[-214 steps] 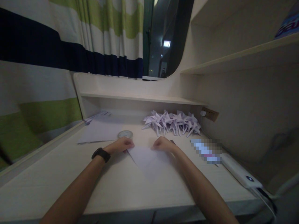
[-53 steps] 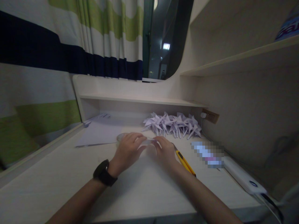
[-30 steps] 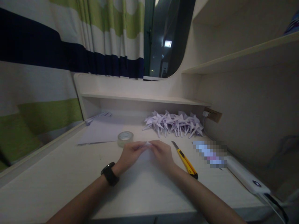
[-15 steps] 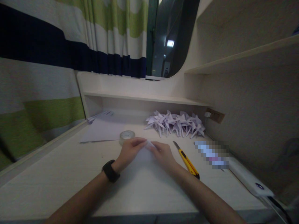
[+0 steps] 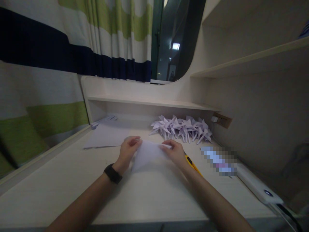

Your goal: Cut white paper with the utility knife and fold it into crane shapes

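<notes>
Between my two hands a white sheet of paper (image 5: 147, 155) is spread out, with a corner hanging toward me. My left hand (image 5: 128, 150) pinches its upper left corner, and a black watch (image 5: 113, 174) sits on that wrist. At the upper right corner, my right hand (image 5: 174, 151) grips the paper between thumb and fingers. A yellow utility knife (image 5: 193, 165) lies partly hidden behind my right forearm. Just past my left hand, a roll of clear tape (image 5: 127, 138) is almost wholly covered.
Folded paper pinwheel-like flowers (image 5: 181, 127) stand in a row at the back. A stack of white paper (image 5: 108, 133) lies at the back left. On the right are a blurred-out object (image 5: 218, 160) and a white power strip (image 5: 258, 185). A low shelf (image 5: 149, 101) spans the back.
My hands have moved apart, and the paper, earlier bunched between my fingertips, is now opened out wide. My left hand now covers most of the tape roll; my right forearm hides more of the knife.
</notes>
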Demonstrator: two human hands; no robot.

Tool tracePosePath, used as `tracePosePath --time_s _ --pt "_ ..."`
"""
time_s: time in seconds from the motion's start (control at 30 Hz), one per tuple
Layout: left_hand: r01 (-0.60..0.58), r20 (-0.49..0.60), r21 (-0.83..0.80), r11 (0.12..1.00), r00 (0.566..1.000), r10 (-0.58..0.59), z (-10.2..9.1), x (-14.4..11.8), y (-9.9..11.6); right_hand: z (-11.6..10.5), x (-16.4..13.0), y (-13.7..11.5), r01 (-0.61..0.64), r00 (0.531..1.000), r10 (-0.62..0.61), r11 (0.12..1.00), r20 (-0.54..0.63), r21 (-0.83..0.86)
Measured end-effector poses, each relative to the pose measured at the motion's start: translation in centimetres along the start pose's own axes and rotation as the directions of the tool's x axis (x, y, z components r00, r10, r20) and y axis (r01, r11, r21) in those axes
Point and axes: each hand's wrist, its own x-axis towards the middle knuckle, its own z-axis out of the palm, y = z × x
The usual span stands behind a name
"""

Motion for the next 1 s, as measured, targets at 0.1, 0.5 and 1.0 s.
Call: tracePosePath --time_s 0.1,0.5,1.0 --pt "-0.076 0.046 0.082 0.994 0.996 0.072 0.1 0.2 -0.1 0.0 0.0 0.1 0.017 1.0 -0.017 1.0 0.015 -0.012" --pt "-0.051 0.286 0.153 0.987 0.958 0.005 0.2 -0.1 -1.0 0.4 0.2 0.5 -0.165 0.985 0.141 0.931 0.094 0.327" --pt "-0.677 0.565 0.367 0.638 0.707 0.426 2.2 -4.1 0.8 1.1 -1.2 -1.0 -0.07 0.997 0.065 0.991 0.045 0.11"
